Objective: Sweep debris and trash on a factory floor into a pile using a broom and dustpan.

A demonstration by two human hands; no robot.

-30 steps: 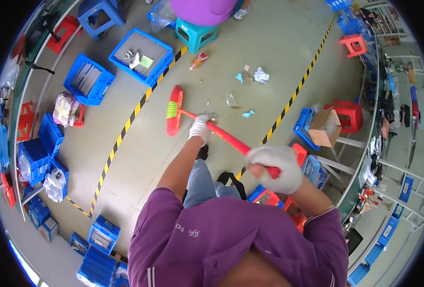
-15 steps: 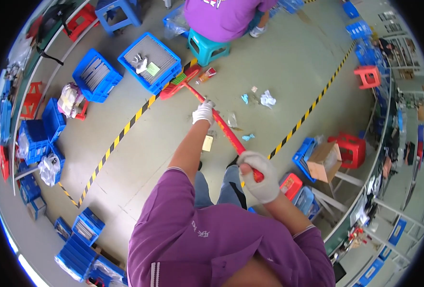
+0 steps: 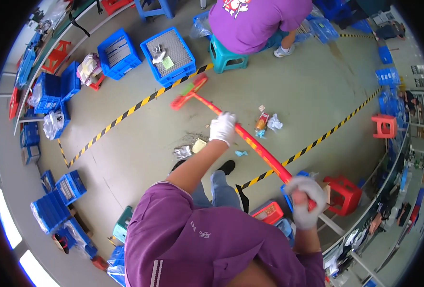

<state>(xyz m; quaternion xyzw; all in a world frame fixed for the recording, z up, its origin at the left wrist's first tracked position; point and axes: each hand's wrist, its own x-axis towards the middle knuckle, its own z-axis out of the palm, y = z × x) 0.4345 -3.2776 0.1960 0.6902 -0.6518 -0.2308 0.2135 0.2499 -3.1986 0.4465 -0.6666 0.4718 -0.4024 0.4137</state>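
A broom with a red handle (image 3: 265, 154) slants across the view, gripped in both gloved hands. My left hand (image 3: 222, 128), in a white glove, is wrapped round the handle partway down. Farther right, my right hand (image 3: 309, 203) closes on the handle's top end. The blurred red and green broom head (image 3: 190, 92) is over the floor near the striped tape. Litter lies on the floor: an orange and red packet (image 3: 261, 123), white crumpled paper (image 3: 274, 123), a blue scrap (image 3: 241, 153), a pale yellow card (image 3: 199, 145) and crumpled clear plastic (image 3: 182, 152).
Ahead, a person in a purple shirt (image 3: 255, 24) sits on a teal stool (image 3: 226, 56). Blue crates (image 3: 177, 75) stand beyond the striped tape (image 3: 140, 104). On the right are a red stool (image 3: 343, 195), a red tray (image 3: 269, 213) and a workbench.
The broom head has come away from the blue crate. The orange and red packet now lies beside the white paper. My right hand has swung outward to the right with the handle end.
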